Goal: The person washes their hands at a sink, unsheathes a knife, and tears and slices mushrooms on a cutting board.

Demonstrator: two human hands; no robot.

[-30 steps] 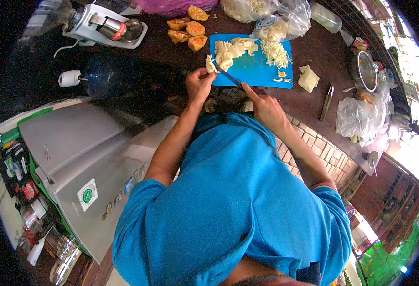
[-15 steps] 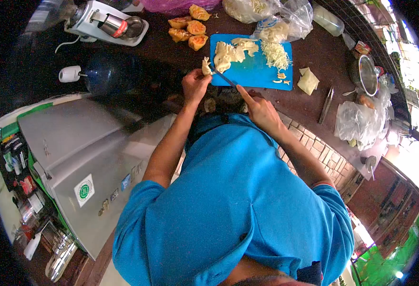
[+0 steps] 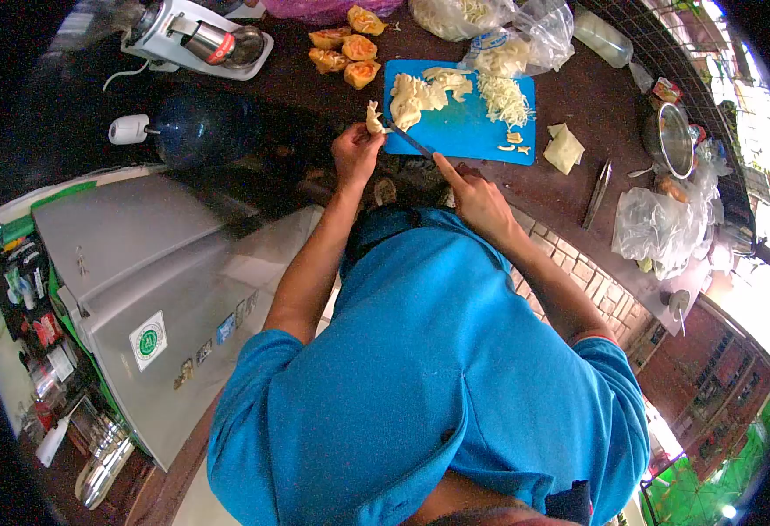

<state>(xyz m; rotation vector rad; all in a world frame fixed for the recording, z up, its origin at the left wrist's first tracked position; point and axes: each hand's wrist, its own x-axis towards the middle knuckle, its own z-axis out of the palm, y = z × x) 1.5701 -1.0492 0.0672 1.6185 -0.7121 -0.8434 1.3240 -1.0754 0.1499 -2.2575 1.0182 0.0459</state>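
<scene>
My left hand (image 3: 356, 155) pinches a pale, cream-coloured piece (image 3: 373, 117) just off the left edge of the blue cutting board (image 3: 464, 131). The fingers of my right hand (image 3: 483, 203) are wrapped round the handle of a knife (image 3: 409, 140), whose blade points up and left and reaches the held piece. On the board, a pile of pale pieces (image 3: 411, 95) lies at the left. Thin pale shreds (image 3: 503, 98) are heaped at the right, with a few small scraps below them.
Several orange-filled pieces (image 3: 360, 47) sit behind the board. Plastic bags (image 3: 525, 48) are at the back. A folded pale sheet (image 3: 564, 149), tongs (image 3: 597, 195) and a metal bowl (image 3: 669, 140) stand to the right. At the left are a white appliance (image 3: 201, 39) and a blue bottle (image 3: 196, 131).
My left hand has drawn the pale piece left, off the board's edge. My right hand and the knife have shifted slightly left with it.
</scene>
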